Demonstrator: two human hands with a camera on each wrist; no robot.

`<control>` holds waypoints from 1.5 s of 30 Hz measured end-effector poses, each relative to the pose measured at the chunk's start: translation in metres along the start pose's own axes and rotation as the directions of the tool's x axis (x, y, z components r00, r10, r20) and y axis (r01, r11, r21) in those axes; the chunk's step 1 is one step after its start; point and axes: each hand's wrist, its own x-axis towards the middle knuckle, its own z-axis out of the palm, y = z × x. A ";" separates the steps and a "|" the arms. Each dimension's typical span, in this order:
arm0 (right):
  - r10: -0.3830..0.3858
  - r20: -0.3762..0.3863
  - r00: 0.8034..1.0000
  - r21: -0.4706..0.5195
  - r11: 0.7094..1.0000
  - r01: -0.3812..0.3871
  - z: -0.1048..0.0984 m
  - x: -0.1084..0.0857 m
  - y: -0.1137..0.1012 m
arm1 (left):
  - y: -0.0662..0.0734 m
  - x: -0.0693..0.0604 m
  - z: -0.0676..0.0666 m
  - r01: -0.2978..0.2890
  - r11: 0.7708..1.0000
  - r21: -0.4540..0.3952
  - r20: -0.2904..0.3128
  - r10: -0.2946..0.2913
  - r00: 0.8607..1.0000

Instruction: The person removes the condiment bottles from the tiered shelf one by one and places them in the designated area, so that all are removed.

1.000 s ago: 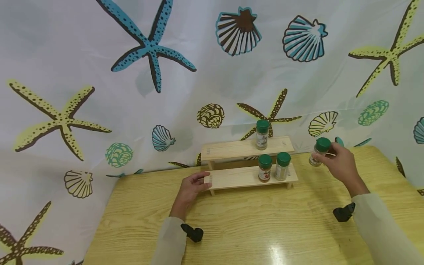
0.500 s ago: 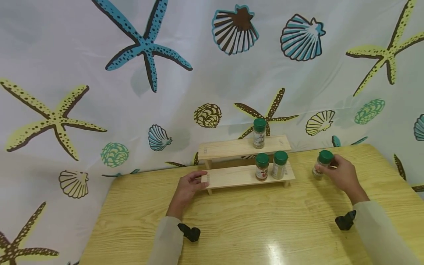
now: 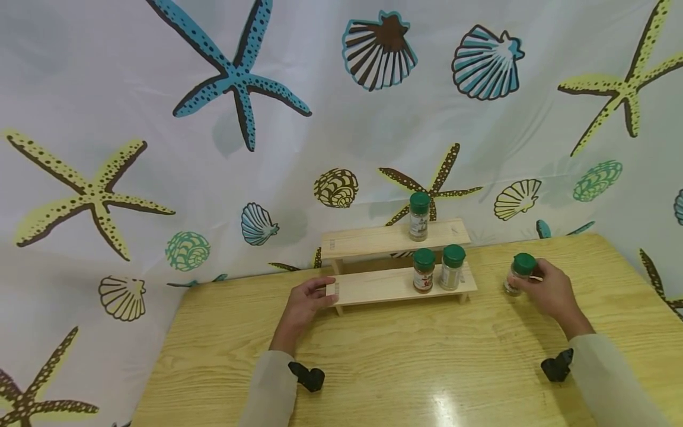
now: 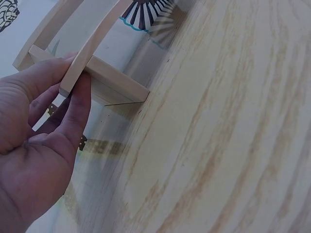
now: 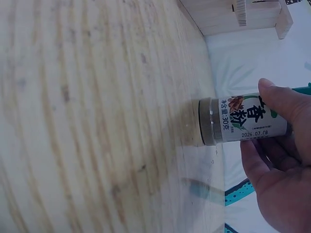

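Note:
A two-tier wooden rack [image 3: 373, 287] stands on the table against the cloth. My left hand [image 3: 302, 305] grips the left end of its lower board, and the left wrist view shows thumb and fingers pinching the board's edge [image 4: 73, 80]. Right of the rack, my right hand [image 3: 549, 293] holds a green-lidded spice jar [image 5: 252, 119] upright, low over the tabletop; whether its base touches the wood I cannot tell. Two more jars stand on the lower board, one with reddish contents [image 3: 424, 271] and a paler one [image 3: 452, 270]. A single jar [image 3: 418, 219] stands on the upper board.
The light wood table [image 3: 395, 356] extends in front of the rack and to both sides. Behind it hangs a white cloth [image 3: 331, 118] printed with starfish and shells. Each wrist carries a small black camera mount [image 3: 308, 377].
My right hand has lowered the spice jar toward the tabletop. The left hand keeps its grip on the rack, and the other jars stay where they were. The head view has shifted slightly.

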 end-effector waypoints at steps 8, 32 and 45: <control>-0.007 -0.016 1.000 0.009 1.000 0.007 0.002 0.000 0.002 | 0.000 0.000 0.001 -0.004 1.000 -0.010 -0.005 0.004 1.000; -0.085 -0.007 0.996 0.044 0.995 0.086 -0.046 0.012 -0.054 | -0.003 0.003 0.000 -0.002 1.000 -0.006 -0.014 0.002 1.000; -0.193 -0.008 0.981 0.125 0.973 0.193 -0.039 0.038 -0.126 | -0.002 0.004 0.000 0.006 0.999 -0.035 -0.039 -0.007 0.999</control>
